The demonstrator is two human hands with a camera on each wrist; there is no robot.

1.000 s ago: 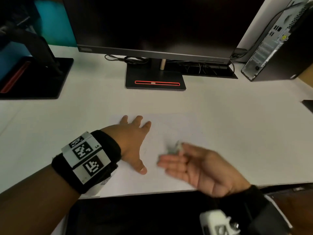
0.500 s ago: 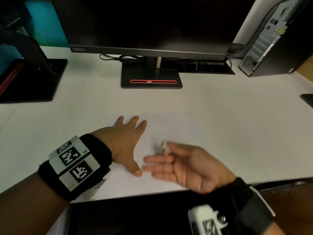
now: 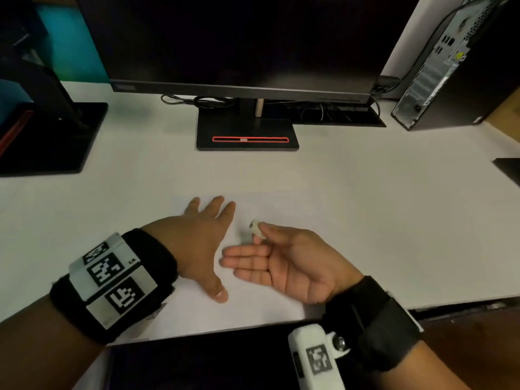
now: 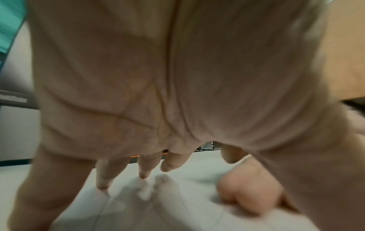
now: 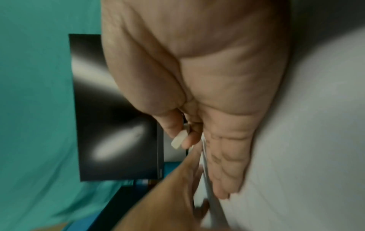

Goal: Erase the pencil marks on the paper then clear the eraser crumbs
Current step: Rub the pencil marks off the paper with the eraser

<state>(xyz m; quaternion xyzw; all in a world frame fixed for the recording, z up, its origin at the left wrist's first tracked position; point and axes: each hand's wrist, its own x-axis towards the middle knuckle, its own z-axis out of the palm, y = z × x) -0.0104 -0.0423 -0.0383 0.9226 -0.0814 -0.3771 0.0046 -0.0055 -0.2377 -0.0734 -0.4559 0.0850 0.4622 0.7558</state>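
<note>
A white sheet of paper (image 3: 281, 209) lies on the white desk near its front edge. My left hand (image 3: 199, 240) lies flat on the paper's left part, fingers spread and straight. My right hand (image 3: 284, 260) is turned on its edge just right of it, palm facing left. Its thumb and forefinger pinch a small white eraser (image 3: 256, 228), also seen as the eraser (image 5: 178, 140) in the right wrist view. The other fingers (image 3: 244, 261) stretch out straight along the paper. No pencil marks or crumbs are clear enough to make out.
A dark monitor on a black stand (image 3: 247, 130) rises behind the paper. A second black stand (image 3: 47, 136) sits far left and a computer tower (image 3: 439, 66) at the back right. Cables (image 3: 197, 101) lie behind the monitor stand. The desk's front edge (image 3: 281, 322) runs under my wrists.
My right hand has swept leftward across the paper on its edge, closing in on my left thumb. The left hand stays pressed flat in place.
</note>
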